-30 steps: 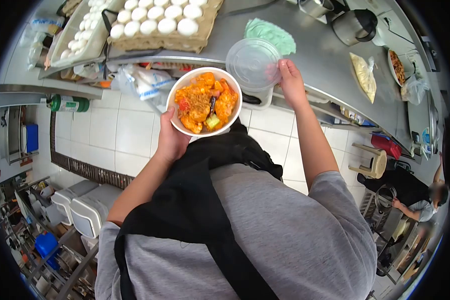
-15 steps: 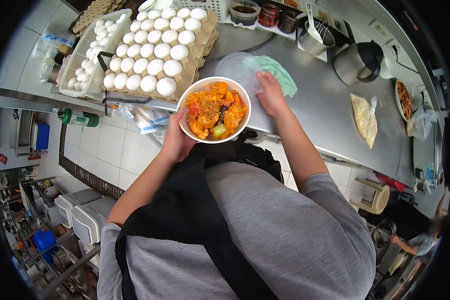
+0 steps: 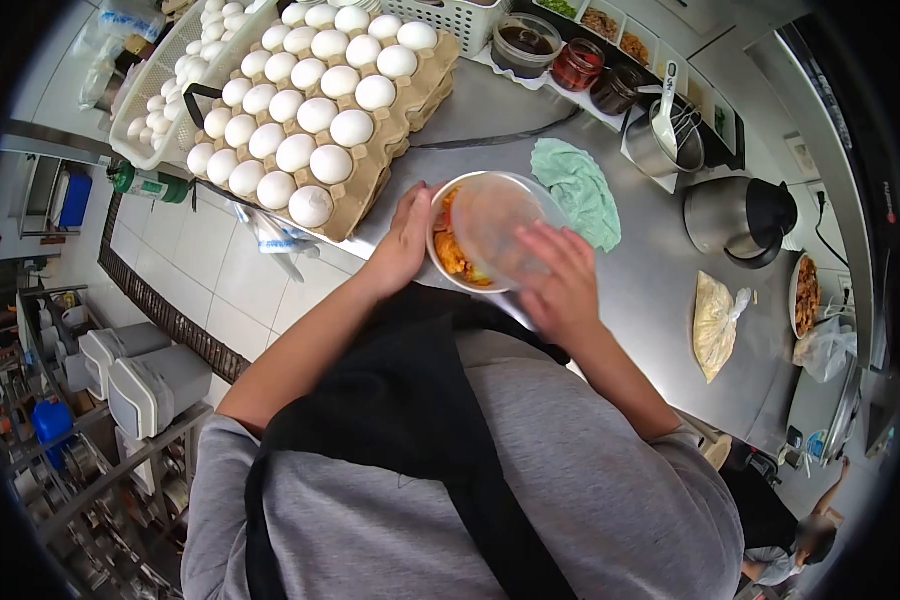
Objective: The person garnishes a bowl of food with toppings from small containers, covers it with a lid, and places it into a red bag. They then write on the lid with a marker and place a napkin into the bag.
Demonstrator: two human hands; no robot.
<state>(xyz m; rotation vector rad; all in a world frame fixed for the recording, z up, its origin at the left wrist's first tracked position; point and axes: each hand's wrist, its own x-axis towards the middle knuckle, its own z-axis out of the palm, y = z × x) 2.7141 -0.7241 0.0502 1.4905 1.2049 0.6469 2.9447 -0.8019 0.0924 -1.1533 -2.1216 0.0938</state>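
Note:
A white paper bowl (image 3: 436, 255) of orange-red saucy food (image 3: 454, 262) is in front of my body at the counter's near edge. My left hand (image 3: 402, 243) is wrapped against the bowl's left side. With my right hand (image 3: 562, 282), blurred by motion, I hold a translucent round plastic lid (image 3: 492, 215) over the bowl. It covers the right and middle of the opening, while some food shows at the left. Whether the lid touches the rim all round cannot be seen. Just beyond lies a crumpled green cloth (image 3: 578, 190).
Egg trays (image 3: 385, 165) full of white eggs stand at the left, beside a basket of eggs (image 3: 150, 85). Sauce containers (image 3: 525, 45), a metal pot (image 3: 660, 145) and a kettle (image 3: 735, 220) line the back. A filled plastic bag (image 3: 715, 325) lies right. Another person (image 3: 780, 550) is at lower right.
My right hand has brought the lid from the counter beside the cloth onto the bowl, partly covering the food. The bowl, in my left hand, sits further right in view.

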